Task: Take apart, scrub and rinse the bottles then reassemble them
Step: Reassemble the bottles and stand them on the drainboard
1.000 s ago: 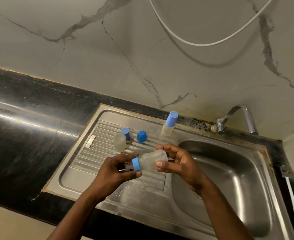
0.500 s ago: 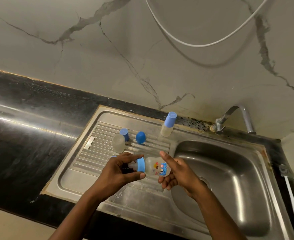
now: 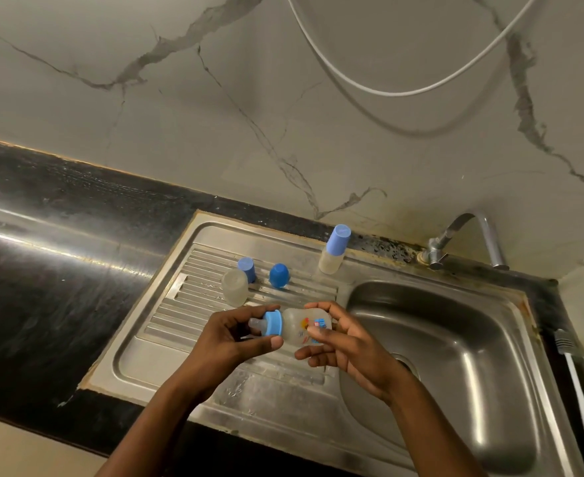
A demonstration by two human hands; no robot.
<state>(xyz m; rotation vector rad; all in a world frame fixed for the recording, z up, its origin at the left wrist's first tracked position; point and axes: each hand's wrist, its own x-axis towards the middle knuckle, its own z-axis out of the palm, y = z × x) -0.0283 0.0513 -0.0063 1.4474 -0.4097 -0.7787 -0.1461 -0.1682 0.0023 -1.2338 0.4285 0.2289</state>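
Turned since a second earlier, the small bottle [image 3: 299, 327] showed its printed picture upward, and the right hand's fingers had closed round it. At the left, on the drainboard [image 3: 166, 342], stood a clear bottle [image 3: 235, 287] without top, a blue cap [image 3: 247, 268] and a round blue cap [image 3: 279, 275], so one bottle seemed already apart. The left hand [image 3: 235, 342] pinched the blue ring [image 3: 272, 323] under the teat. The right hand [image 3: 349, 349] gripped the small bottle, held on its side above the drainboard's near part. A capped bottle [image 3: 333, 249] stood far behind, untouched. Scrubbing, rinsing and reassembly probably all remained.
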